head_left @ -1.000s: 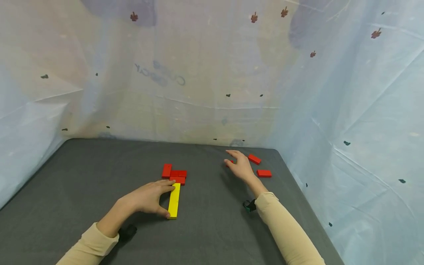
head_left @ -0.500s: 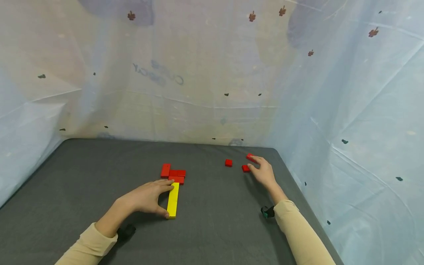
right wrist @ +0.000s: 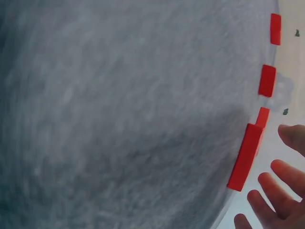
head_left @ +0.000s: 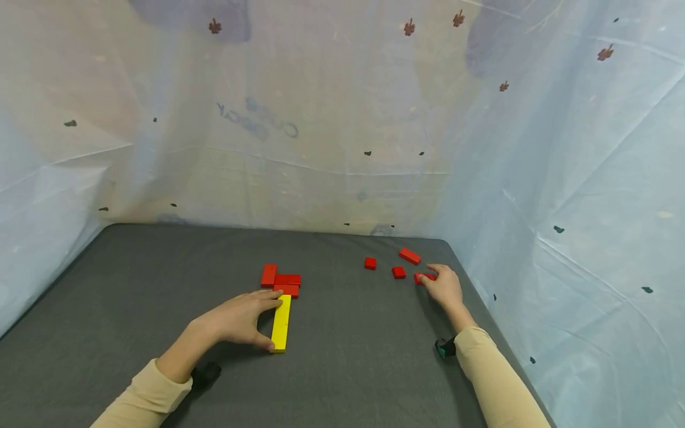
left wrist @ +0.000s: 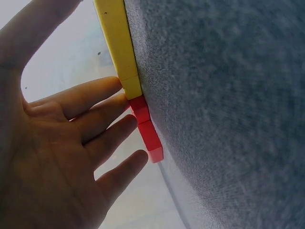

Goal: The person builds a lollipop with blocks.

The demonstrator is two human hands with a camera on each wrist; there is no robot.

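Note:
In the head view my left hand lies beside the yellow block. Its thumb touches the near end and a fingertip the far end. Seen from the left wrist, the fingers are fairly straight, touching the block's side and reaching along the red blocks. My right hand hovers at the far right, its thumb overlapping a red block. In the right wrist view its fingers are spread, with a gap to that block. Beyond the yellow block's far end, several red blocks lie close together.
Left of the right hand lie two small red blocks, one farther and one nearer. A longer red block rests behind them. The dark cloth-covered table ends at a pale plastic curtain.
My right hand has moved right, setting down a small red block on the way, and is now at another red block. The left hand stays at the yellow block.

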